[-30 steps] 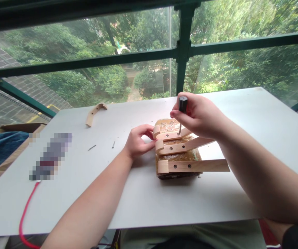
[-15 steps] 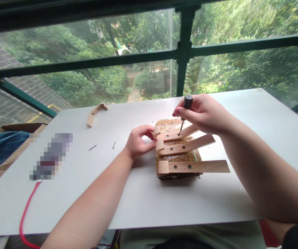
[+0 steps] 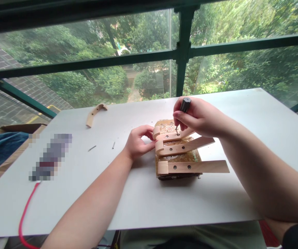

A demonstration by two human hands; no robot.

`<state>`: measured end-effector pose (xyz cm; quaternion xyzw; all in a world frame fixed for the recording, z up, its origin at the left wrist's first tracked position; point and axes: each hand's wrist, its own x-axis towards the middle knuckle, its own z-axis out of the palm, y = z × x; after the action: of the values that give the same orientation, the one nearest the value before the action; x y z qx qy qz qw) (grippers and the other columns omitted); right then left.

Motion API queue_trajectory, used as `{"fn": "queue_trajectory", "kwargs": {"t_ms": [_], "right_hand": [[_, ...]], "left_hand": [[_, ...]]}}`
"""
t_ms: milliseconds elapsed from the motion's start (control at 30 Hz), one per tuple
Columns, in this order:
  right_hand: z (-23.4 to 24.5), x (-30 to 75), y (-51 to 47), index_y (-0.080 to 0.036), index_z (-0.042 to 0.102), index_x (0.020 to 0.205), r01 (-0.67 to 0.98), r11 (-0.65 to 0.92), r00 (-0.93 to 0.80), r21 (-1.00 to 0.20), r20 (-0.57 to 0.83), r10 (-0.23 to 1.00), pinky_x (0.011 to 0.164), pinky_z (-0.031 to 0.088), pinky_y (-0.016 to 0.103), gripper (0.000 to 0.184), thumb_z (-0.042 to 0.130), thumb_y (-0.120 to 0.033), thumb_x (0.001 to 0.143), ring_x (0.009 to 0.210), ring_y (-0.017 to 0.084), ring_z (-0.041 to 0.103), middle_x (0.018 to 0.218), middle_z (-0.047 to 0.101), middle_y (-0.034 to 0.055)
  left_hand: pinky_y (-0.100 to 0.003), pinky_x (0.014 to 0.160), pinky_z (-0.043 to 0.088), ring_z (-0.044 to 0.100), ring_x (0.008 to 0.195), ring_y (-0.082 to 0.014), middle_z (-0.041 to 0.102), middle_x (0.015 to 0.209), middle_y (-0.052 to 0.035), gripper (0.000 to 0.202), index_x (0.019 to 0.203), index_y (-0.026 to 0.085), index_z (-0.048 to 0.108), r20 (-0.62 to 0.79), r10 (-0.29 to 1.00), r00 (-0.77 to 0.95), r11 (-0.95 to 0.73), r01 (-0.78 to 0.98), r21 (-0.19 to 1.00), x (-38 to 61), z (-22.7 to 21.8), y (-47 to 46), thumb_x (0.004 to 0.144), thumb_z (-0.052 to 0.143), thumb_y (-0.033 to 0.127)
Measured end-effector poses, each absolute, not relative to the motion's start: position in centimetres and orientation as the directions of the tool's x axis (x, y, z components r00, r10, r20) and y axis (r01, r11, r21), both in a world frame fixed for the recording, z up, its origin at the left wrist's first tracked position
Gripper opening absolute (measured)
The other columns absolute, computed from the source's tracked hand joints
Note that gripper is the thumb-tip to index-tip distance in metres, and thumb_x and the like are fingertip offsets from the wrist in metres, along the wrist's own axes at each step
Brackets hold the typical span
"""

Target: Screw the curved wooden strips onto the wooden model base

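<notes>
My right hand point(image 3: 203, 117) is closed around a black-handled screwdriver point(image 3: 185, 104). Its tip rests at the right-hand screw hole of the farthest wooden hook point(image 3: 159, 132), partly covered by my fingers. At that hook's curved left end, my left hand point(image 3: 140, 141) is closed, with its fingertips partly hidden behind the wood. The middle wooden hook point(image 3: 177, 149) and the nearest wooden hook point(image 3: 208, 166) each show two dark screws. All three lie across a tape-wrapped block point(image 3: 176, 158) with small holes in its top.
Two loose screws point(image 3: 92, 148) lie on the white table point(image 3: 128, 204), left of my left hand. Farther back is another curved wooden hook point(image 3: 94, 114). A blurred-out object point(image 3: 55, 152) with a red cord point(image 3: 26, 211) lies at left, near a cardboard box point(image 3: 38, 128). Windows border the far edge.
My right hand has shifted slightly and its fingers have changed position. The screwdriver leans more, its handle a little lower, while the tip stays by the same hole. My left hand keeps its place.
</notes>
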<state>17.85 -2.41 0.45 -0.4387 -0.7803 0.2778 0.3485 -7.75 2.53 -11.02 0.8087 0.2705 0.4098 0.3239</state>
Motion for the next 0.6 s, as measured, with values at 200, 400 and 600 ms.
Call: {"fn": "queue_trajectory", "kwargs": {"t_ms": [200,400,600], "right_hand": [[0.59,17.44,-2.66,-0.021,0.052,0.086,0.491,0.45,-0.388,-0.746,0.276,0.88,0.06,0.046,0.032,0.013,0.051,-0.027,0.098,0.061,0.016,0.062,0.072,0.067,0.0018],[0.35,17.5,-2.53,-0.021,0.052,0.085,0.587,0.457,-0.317,-0.668,0.33,0.889,0.061,0.039,0.032,0.015,0.053,-0.03,0.097,0.063,0.016,0.056,0.07,0.063,0.0013],[0.25,17.82,-2.3,-0.021,0.051,0.082,0.57,0.46,-0.324,-0.681,0.328,0.888,0.061,0.036,0.032,0.018,0.051,-0.03,0.098,0.064,0.016,0.052,0.068,0.06,0.0012]], "left_hand": [[-0.028,0.074,0.057,0.068,0.077,-0.0162,0.074,0.092,-0.0074,0.033,0.101,0.015,0.071,0.483,0.705,0.519,-0.639,0.17,0.75,-7.74,-11.04,2.51,0.073,0.083,0.028],[-0.028,0.074,0.057,0.068,0.078,-0.0162,0.074,0.092,-0.0073,0.032,0.1,0.015,0.071,0.485,0.705,0.518,-0.638,0.165,0.752,-7.74,-11.02,2.48,0.073,0.082,0.028],[-0.028,0.073,0.057,0.068,0.077,-0.016,0.074,0.093,-0.0077,0.031,0.099,0.015,0.071,0.487,0.703,0.518,-0.637,0.155,0.755,-7.67,-11.03,2.51,0.073,0.082,0.026]]}}
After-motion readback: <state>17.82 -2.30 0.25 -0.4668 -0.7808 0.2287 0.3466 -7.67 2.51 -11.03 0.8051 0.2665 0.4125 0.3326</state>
